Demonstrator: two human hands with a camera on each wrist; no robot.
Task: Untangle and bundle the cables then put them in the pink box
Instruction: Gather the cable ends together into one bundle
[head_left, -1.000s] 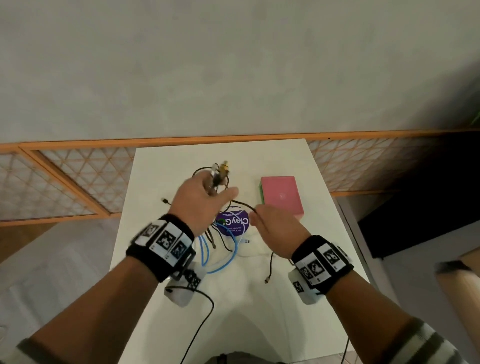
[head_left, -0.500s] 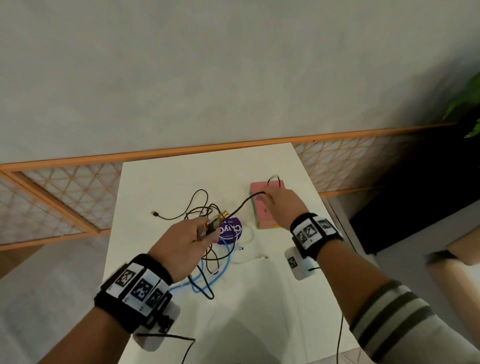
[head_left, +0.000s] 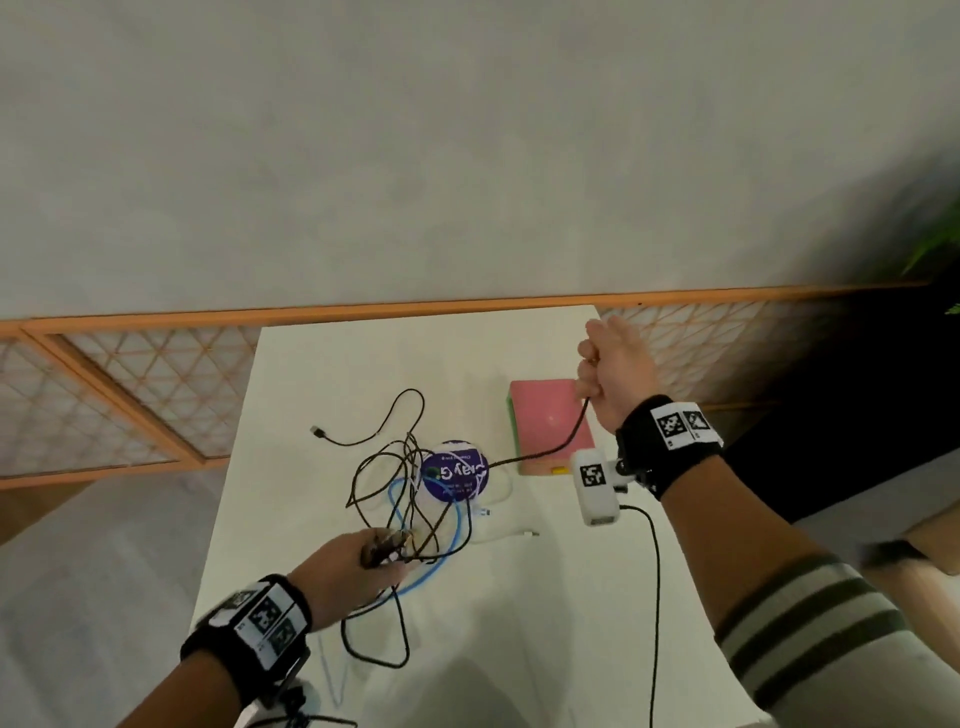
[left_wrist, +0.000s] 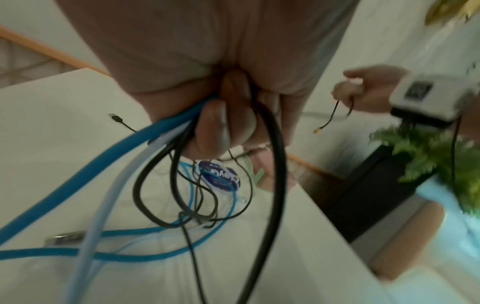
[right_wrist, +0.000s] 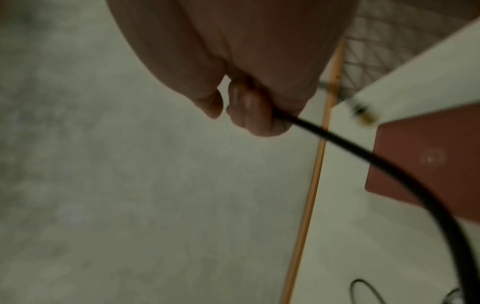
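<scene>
A tangle of black, blue and white cables (head_left: 415, 493) lies mid-table around a round purple-lidded tub (head_left: 454, 470). My left hand (head_left: 371, 558) grips a bunch of these cables (left_wrist: 187, 131) near the table's front left. My right hand (head_left: 605, 371) is raised beyond the closed pink box (head_left: 545, 421) and holds one black cable (head_left: 561, 447) that stretches back over the box to the tangle. In the right wrist view its fingers (right_wrist: 249, 111) curl round that black cable (right_wrist: 363, 154). A loose black plug end (head_left: 318, 431) lies at the left.
The white table (head_left: 322, 374) stands against an orange-framed lattice rail (head_left: 156, 384) and a grey wall. A white cable end (head_left: 519, 534) lies right of the tangle. A green plant (left_wrist: 426, 156) stands off the table's right side. Camera leads hang from both wrists.
My right hand has pulled the black cable up and away to the far right, past the pink box. My left hand has drawn its bunch of cables toward me.
</scene>
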